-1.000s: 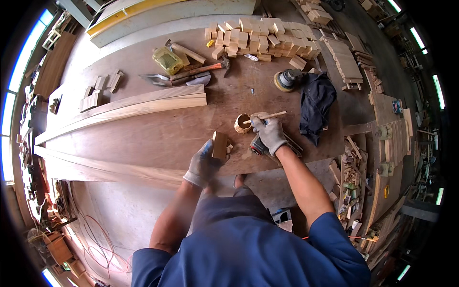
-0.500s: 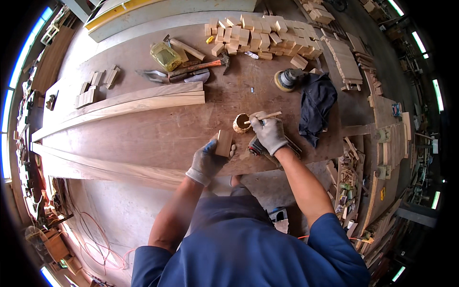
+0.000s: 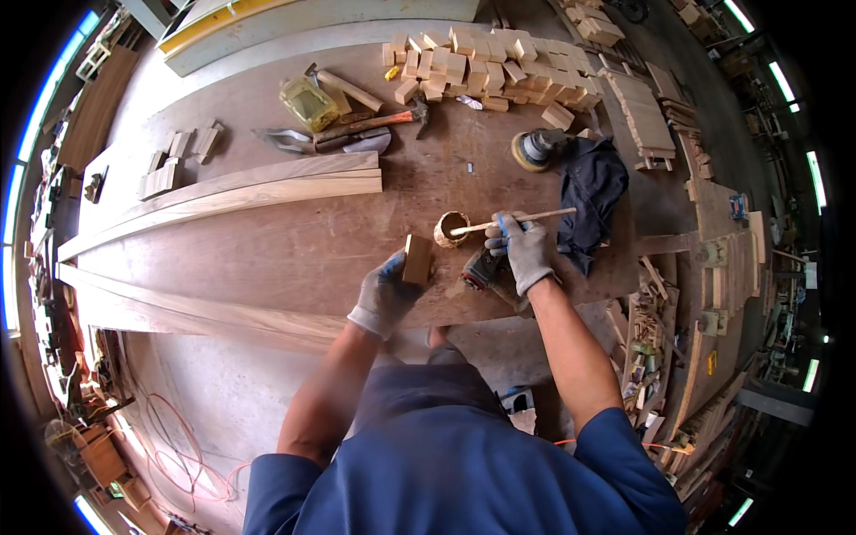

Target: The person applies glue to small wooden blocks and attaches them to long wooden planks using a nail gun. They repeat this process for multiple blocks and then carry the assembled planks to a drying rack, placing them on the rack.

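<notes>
My left hand (image 3: 382, 296), in a grey glove with blue on it, is closed around a small wooden block (image 3: 417, 259) near the front edge of the workbench. A thin wooden stick (image 3: 555, 215) is pinched in the gloved fingers of my right hand (image 3: 524, 251). The stick's left end reaches into a small round cup (image 3: 441, 235) with a crusted tan rim, just beyond the block. What the cup contains is too dark to make out. Beneath my right hand lies a black and red power tool (image 3: 482, 269), partly covered by the hand.
Long curved boards (image 3: 294, 183) stretch leftward across the workbench (image 3: 267, 239). Farther back are a hammer (image 3: 374, 120), a yellowish plastic container (image 3: 308, 105) and a pile of wooden blocks (image 3: 490, 67). A round sander (image 3: 533, 149) and a dark cloth (image 3: 590, 192) lie on the right.
My right hand has shifted slightly right, and much more of the stick shows beyond its fingers. The block in my left hand has turned a little, showing a darker face.
</notes>
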Action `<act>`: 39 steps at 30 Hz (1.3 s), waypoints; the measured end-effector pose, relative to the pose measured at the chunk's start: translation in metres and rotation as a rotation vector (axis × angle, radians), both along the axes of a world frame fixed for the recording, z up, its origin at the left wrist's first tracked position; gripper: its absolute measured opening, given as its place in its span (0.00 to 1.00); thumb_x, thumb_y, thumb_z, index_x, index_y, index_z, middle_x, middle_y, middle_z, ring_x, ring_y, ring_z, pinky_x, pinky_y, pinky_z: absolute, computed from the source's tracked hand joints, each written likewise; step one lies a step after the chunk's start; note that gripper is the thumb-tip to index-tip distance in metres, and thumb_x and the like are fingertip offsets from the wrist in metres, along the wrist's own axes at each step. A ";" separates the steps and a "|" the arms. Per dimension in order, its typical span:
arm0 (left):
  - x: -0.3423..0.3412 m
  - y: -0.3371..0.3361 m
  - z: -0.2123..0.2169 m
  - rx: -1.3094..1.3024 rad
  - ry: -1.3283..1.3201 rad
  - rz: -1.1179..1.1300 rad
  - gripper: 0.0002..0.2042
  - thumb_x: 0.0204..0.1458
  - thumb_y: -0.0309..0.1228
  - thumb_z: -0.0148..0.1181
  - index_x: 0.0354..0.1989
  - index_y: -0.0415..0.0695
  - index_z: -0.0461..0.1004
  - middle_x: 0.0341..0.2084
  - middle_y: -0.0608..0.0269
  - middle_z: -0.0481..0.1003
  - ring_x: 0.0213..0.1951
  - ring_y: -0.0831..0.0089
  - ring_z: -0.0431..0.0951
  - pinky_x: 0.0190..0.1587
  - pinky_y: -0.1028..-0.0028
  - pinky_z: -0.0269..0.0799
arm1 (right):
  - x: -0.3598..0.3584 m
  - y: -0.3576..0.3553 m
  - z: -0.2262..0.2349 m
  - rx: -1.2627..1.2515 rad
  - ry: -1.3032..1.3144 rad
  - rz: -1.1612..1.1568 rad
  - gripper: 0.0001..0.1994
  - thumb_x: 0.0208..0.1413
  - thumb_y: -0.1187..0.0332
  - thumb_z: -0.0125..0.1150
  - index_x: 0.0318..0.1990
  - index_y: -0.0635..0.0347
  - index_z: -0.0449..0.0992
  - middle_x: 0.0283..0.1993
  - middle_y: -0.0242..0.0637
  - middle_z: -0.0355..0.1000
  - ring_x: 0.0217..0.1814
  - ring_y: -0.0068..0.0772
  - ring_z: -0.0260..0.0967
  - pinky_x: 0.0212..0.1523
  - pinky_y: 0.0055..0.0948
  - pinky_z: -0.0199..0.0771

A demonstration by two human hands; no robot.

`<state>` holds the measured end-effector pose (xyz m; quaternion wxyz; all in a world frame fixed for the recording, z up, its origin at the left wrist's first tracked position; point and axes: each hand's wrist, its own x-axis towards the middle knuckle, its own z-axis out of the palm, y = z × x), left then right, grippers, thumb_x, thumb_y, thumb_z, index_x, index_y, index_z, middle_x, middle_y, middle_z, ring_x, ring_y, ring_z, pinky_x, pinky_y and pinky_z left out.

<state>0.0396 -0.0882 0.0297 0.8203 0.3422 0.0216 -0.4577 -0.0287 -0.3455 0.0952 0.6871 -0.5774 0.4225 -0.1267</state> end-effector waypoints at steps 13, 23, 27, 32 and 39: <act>0.004 -0.007 -0.011 -0.244 0.435 0.006 0.25 0.70 0.36 0.56 0.70 0.38 0.65 0.60 0.43 0.75 0.60 0.49 0.77 0.63 0.54 0.77 | -0.021 -0.022 -0.007 0.166 -0.122 -0.102 0.13 0.71 0.61 0.60 0.48 0.64 0.81 0.33 0.40 0.82 0.26 0.33 0.80 0.25 0.29 0.83; 0.004 -0.012 0.009 -0.256 0.466 -0.021 0.22 0.70 0.33 0.54 0.69 0.36 0.65 0.59 0.46 0.75 0.60 0.52 0.77 0.63 0.53 0.78 | -0.032 0.025 0.048 0.136 -0.276 0.107 0.10 0.71 0.66 0.61 0.46 0.66 0.81 0.32 0.40 0.81 0.28 0.30 0.80 0.30 0.30 0.84; 0.001 -0.012 0.001 -0.222 0.270 -0.003 0.26 0.71 0.34 0.55 0.73 0.36 0.62 0.63 0.43 0.72 0.62 0.50 0.76 0.66 0.56 0.76 | -0.026 0.036 0.053 0.081 -0.209 0.131 0.10 0.71 0.66 0.61 0.47 0.65 0.81 0.33 0.39 0.82 0.31 0.28 0.81 0.31 0.28 0.84; 0.001 -0.007 0.005 -0.246 0.236 -0.034 0.26 0.71 0.33 0.54 0.74 0.35 0.61 0.66 0.43 0.70 0.65 0.51 0.73 0.70 0.54 0.71 | -0.017 0.035 0.047 -0.005 -0.242 0.106 0.10 0.71 0.66 0.62 0.48 0.65 0.81 0.35 0.39 0.82 0.32 0.27 0.82 0.32 0.27 0.84; 0.005 -0.006 0.018 -0.312 0.415 -0.043 0.27 0.71 0.36 0.54 0.74 0.36 0.61 0.66 0.43 0.71 0.65 0.50 0.73 0.69 0.55 0.72 | -0.017 0.038 0.059 -0.137 -0.282 0.167 0.12 0.73 0.65 0.59 0.50 0.66 0.81 0.37 0.39 0.83 0.35 0.27 0.82 0.40 0.26 0.84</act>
